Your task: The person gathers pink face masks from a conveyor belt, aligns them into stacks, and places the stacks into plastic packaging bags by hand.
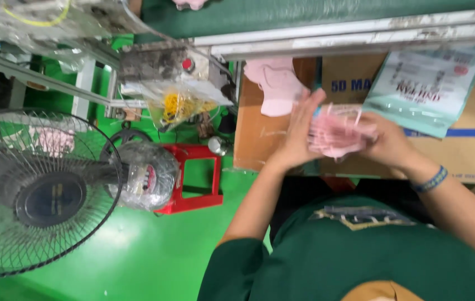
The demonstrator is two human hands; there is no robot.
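Green floor (137,251), 2 hands (340,134) pressed flat around pink masks (335,136)

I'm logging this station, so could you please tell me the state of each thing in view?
Left hand: flat against the pink stack.
Right hand: gripping the pink stack.
Pink stack: held between both hands, blurred.
Pale green pouch: hanging over the cardboard box.
Fan: on the green floor; spinning or not, cannot tell.
Red stool: upright on the floor.
Plastic bag: holding yellow items.
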